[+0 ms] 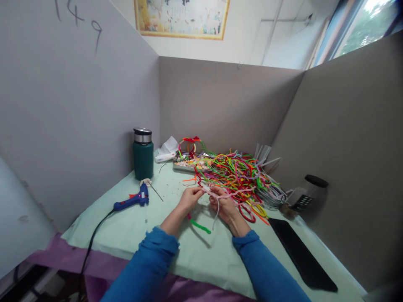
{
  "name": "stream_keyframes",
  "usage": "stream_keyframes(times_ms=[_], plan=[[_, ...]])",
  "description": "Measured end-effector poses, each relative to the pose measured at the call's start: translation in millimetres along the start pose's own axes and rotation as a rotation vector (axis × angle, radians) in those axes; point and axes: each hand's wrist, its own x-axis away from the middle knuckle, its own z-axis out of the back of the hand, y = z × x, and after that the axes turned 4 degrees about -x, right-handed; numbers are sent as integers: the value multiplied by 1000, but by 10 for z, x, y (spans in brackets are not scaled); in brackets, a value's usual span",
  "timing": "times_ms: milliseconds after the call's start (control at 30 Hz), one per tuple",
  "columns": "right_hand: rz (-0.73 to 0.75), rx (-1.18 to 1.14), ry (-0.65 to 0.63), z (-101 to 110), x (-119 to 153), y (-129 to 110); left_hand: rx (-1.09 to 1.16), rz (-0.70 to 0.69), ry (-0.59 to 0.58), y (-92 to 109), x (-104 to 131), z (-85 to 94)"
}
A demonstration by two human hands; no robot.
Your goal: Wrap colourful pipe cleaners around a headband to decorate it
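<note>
"Across the middle of that cloth-covered table (pixel 184 253), what's being handled?"

"See the big tangle of fuzzy stems (pixel 234 167) toward the back edge? Two hands meet just in front of it."

"Are the fingers closed?"

"Looks so. The left hand (pixel 189 199) pinches between thumb and fingertips, and the right hand (pixel 225 205) has its thumb and fingers curled in close beside it. Both grip the pink stem (pixel 237 193), whose long end reaches toward the table's right edge, in front of the tangle."

"Heavy?"

"Next to nothing, I'd guess. It seems to be soft fuzz over thin wire, stiff enough to keep a bend; look how that end stands out unsupported."

"Slippery, then? Fragile?"

"Neither, I'd think. The nap should give good purchase, though bending one spot repeatedly might tire the wire."

"Where would you take hold?"

"Close to the bend, as those fingertips do. Out at the free end it would probably just flex."

"And the thin pale stem (pixel 217 214)?"

"It hangs by the right hand, toward the near edge. Which fingers carry it, I can't tell."
</note>
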Motion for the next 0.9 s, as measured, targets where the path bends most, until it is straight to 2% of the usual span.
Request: stream_keyframes(times_ms=[200,367,500,600,767,900], plan=[[60,24,55,-3,-9,-30,-37,68,-25,2,7,8],[-12,79,8,18,9,-46,-58,186,-97,16,29,44],[-53,214,-80,2,49,-74,-146,125,-62,-31,10,69],[-51,298,-85,-1,58,-80,-237,91,-80,-23,13,98],[-5,527,-103,60,46,-77,-445,7,-118,28,49,142],[51,651,-160,67,73,-120,-510,-41,-124,15,60,146]])
